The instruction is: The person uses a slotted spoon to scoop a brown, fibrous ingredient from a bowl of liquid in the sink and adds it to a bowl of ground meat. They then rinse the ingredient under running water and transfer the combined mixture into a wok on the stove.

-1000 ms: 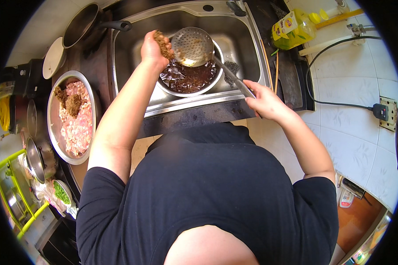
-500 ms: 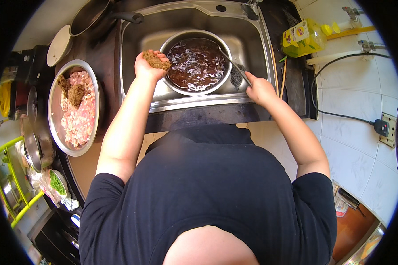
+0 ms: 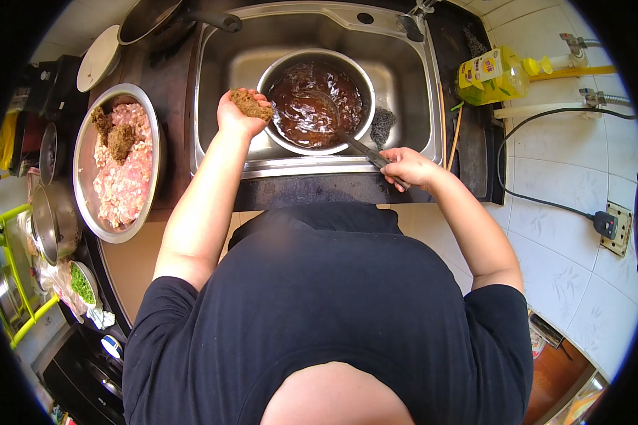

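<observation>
Brown crumbly clump point(image 3: 250, 104), above the centre of the frame, resting in the upturned left hand point(image 3: 234, 119). Palm cupped beneath, fingers curled round the clump's right side; cradled rather than squeezed, I judge, because it looks loose enough to shed crumbs. That hand sits by the left rim of a round silver metal basin point(image 3: 371, 88) filled with reddish-brown liquid point(image 3: 312, 85), probably so that drips land in or near it.

Right hand point(image 3: 408, 168), right of centre: fingers and thumb wrapped about the dark handle point(image 3: 366, 149) of a long metal utensil. The grip is firm as far as I can see. Its rounded head is mostly under the liquid, so its form is hard to tell. The handle slants over the basin's lower-right rim, which keeps the knuckles dry.

Basin stands inside a rectangular stainless-steel sink point(image 3: 227, 60), likely so that spills drain. Dark mesh scourer point(image 3: 383, 122) just right of it.

At left of frame, a wide silver metal bowl point(image 3: 115, 236) holds pink minced meat point(image 3: 124, 188); darker brown lumps point(image 3: 121, 143), similar to the clump, lie on top. Bowl placed within easy reach of the left arm, it seems.
</observation>
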`<act>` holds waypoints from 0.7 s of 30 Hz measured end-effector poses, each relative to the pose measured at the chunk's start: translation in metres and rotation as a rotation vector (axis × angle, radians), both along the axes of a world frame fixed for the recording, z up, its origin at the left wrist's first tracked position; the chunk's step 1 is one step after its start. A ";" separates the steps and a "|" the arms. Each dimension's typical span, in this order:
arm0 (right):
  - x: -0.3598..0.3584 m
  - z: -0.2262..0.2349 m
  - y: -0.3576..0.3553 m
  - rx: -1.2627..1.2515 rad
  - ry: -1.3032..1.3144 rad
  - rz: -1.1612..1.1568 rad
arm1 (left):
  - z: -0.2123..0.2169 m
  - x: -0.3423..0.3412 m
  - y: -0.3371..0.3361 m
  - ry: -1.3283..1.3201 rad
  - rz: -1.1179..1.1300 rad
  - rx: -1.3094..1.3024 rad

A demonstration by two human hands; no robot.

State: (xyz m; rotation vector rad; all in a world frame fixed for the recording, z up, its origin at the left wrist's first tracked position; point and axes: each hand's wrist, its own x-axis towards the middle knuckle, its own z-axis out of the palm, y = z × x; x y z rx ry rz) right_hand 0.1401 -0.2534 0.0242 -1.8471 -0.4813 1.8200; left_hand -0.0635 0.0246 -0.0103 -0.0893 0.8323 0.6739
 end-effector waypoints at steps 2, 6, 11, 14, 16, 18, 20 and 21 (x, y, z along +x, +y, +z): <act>0.002 -0.003 0.000 0.001 0.098 -0.018 | 0.000 0.000 0.000 0.002 0.000 0.005; -0.003 -0.002 0.000 0.056 0.233 -0.095 | -0.002 -0.002 -0.001 0.021 0.006 0.014; 0.001 -0.006 -0.001 0.115 0.374 -0.176 | -0.003 -0.007 -0.001 0.051 0.013 0.008; 0.005 0.000 0.001 0.120 0.341 -0.192 | -0.005 -0.008 -0.001 0.054 0.021 0.001; 0.010 0.004 0.004 0.109 0.299 -0.198 | -0.006 -0.009 -0.001 0.042 0.017 0.012; 0.016 -0.003 0.005 0.124 0.118 -0.153 | -0.008 -0.010 -0.001 0.044 0.009 0.008; 0.020 -0.001 0.007 0.155 -0.016 -0.087 | -0.010 -0.011 -0.001 0.044 0.003 0.008; 0.020 -0.001 0.008 0.153 -0.099 -0.090 | -0.012 -0.011 -0.001 0.042 0.002 0.010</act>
